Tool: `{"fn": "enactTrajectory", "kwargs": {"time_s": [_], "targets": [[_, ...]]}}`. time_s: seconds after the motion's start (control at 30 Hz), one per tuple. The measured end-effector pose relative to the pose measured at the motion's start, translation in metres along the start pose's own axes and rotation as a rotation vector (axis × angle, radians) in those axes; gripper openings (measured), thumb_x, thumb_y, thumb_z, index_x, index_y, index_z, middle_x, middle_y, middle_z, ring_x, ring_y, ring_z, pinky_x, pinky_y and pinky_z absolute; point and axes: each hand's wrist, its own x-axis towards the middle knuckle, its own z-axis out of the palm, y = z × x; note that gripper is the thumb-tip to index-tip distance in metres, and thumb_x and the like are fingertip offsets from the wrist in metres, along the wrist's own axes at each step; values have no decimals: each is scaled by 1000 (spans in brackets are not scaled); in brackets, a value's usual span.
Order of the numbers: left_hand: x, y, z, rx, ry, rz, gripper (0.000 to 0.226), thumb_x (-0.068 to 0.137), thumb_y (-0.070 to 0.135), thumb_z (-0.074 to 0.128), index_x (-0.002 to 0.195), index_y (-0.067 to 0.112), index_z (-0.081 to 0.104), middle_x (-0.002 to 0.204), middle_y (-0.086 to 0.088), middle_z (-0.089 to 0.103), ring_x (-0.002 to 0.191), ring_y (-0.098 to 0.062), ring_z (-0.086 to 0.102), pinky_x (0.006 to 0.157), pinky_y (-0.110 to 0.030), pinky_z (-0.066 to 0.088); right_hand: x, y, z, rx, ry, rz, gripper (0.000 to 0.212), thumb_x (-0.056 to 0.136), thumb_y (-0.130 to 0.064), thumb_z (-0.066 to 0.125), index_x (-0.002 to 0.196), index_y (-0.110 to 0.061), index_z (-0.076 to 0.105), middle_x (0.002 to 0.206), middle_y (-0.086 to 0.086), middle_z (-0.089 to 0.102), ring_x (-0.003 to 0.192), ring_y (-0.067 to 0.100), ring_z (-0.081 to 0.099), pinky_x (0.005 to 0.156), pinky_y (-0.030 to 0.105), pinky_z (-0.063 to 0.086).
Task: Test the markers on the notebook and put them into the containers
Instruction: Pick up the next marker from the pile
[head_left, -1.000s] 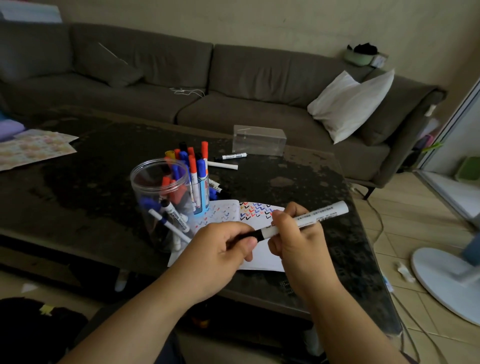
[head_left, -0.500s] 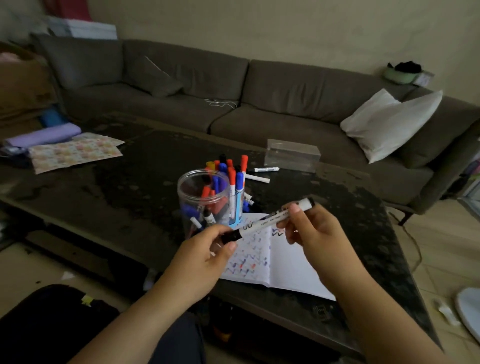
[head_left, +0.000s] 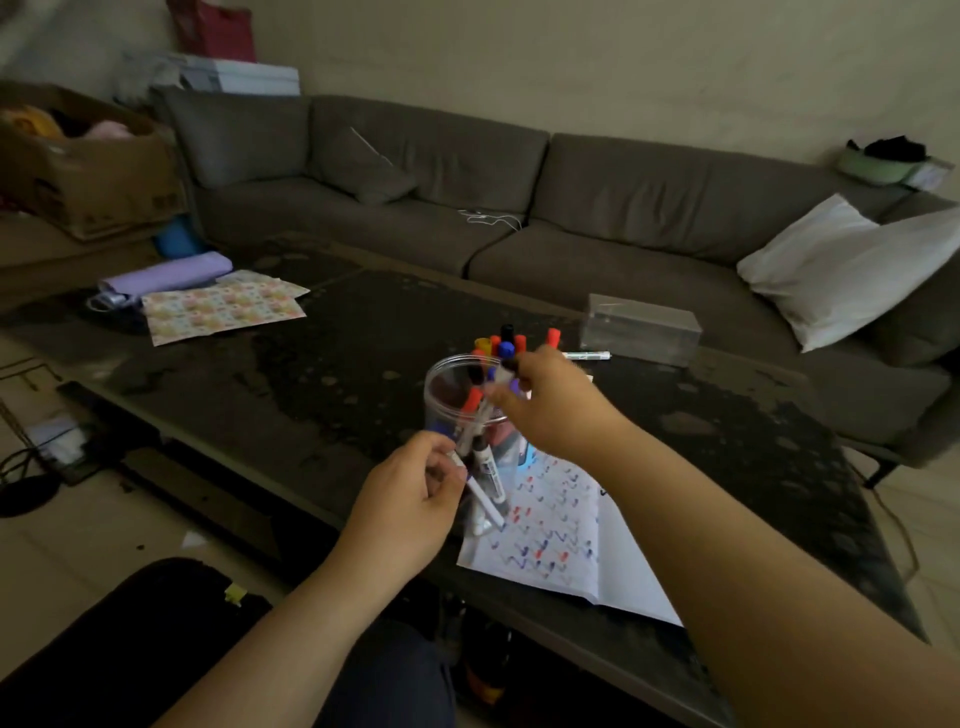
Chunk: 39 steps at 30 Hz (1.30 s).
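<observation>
Head view: the right hand (head_left: 553, 402) is raised over the clear round jar (head_left: 457, 415), which stands on the dark coffee table (head_left: 322, 374). Its thumb and fingers pinch a white-barrelled marker (head_left: 480, 413) near its upper end, and the marker slants down toward the jar's mouth; motion blur hides whether the tip is already inside the rim. The left hand (head_left: 415, 499) is just in front of the jar, on the near side, fingers curled toward the jar wall. Whether it grips anything cannot be told, since the fingertips overlap the markers seen through the clear plastic. Inside the jar lie several white markers with black, red and blue caps. Directly behind the jar a second holder (head_left: 524, 452) with a blue base stands upright, partly hidden by the right hand; capped markers in red, blue, black and yellow (head_left: 506, 340) stick out of its top. The open notebook (head_left: 566, 540) lies flat on the table just right of the jar and nearer the table's front edge, its left page covered with rows of red, blue and purple zigzag strokes. Beyond the jar, farther back and to the right, sits a clear rectangular box (head_left: 641, 327), with one loose marker (head_left: 587, 356) lying on the table beside its near left corner. Far left of the jar lies a sheet of patterned paper (head_left: 223, 306). A grey sofa (head_left: 597, 208) stands behind the table.
</observation>
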Motion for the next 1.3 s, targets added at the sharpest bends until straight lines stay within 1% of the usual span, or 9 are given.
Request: {"fn": "enactTrajectory", "kwargs": {"time_s": [0.13, 0.3, 0.4, 0.63, 0.77, 0.9, 0.97, 1.1, 1.3], "targets": [[-1, -5, 5, 0, -47, 17, 11, 90, 20, 56, 100, 26, 56, 83, 13, 59, 74, 0, 58, 62, -9, 43, -1, 8, 7, 79, 39, 0, 34, 91, -35, 58, 122, -20, 56, 110, -2, 49, 91, 9, 51, 76, 18, 41], [-2, -7, 28, 6, -144, 55, 8, 88, 21, 58, 94, 27, 57, 79, 14, 60, 75, -2, 59, 68, -17, 46, -17, 42, 6, 219, 225, 90, 23, 92, -32, 57, 114, -25, 58, 89, -7, 57, 78, 6, 55, 73, 21, 48], [-2, -1, 51, 3, -228, 57, 9, 89, 23, 57, 96, 28, 56, 85, 12, 60, 80, -5, 60, 76, -25, 50, -27, 77, 5, 210, 198, 253, 26, 93, -30, 56, 118, -24, 57, 93, -7, 60, 83, 7, 58, 70, 19, 48], [18, 22, 105, 101, -292, 37, 21, 93, 27, 53, 113, 28, 54, 108, 11, 57, 92, -1, 53, 84, -20, 46, -38, 151, 6, 180, 117, 457, 21, 94, -30, 55, 115, -25, 57, 106, -4, 60, 89, 8, 56, 65, 18, 44], [36, 28, 135, 160, -252, 34, 25, 95, 26, 49, 120, 27, 51, 120, 11, 54, 102, -2, 51, 85, -16, 40, -20, 183, 14, 122, 92, 452, 26, 95, -27, 55, 120, -22, 57, 110, -2, 61, 85, 7, 56, 56, 13, 41], [52, 21, 159, 129, -208, -3, 23, 93, 24, 51, 116, 27, 52, 119, 10, 55, 105, -6, 53, 89, -22, 47, 18, 203, 30, 24, 42, 402, 35, 95, -25, 55, 129, -19, 54, 124, 4, 57, 103, 18, 60, 80, 23, 51], [58, 17, 168, 74, -179, -26, 21, 93, 23, 51, 114, 27, 53, 115, 11, 56, 99, -3, 53, 83, -17, 45, 40, 209, 38, -12, 36, 364, 35, 95, -26, 54, 129, -18, 55, 124, 6, 56, 104, 21, 60, 89, 30, 51], [69, 13, 178, 16, -156, -82, 18, 94, 26, 50, 111, 31, 51, 104, 18, 51, 87, 5, 48, 63, -5, 36, 76, 214, 55, -94, 37, 350, 29, 93, -34, 56, 112, -14, 65, 110, 8, 58, 94, 22, 59, 84, 35, 52], [75, 8, 179, -49, -155, -74, 16, 92, 26, 52, 104, 38, 50, 100, 18, 55, 86, 8, 50, 71, -9, 40, 86, 218, 64, -148, 67, 333, 26, 88, -31, 63, 106, -13, 67, 106, 7, 61, 93, 22, 60, 79, 32, 51]]}}
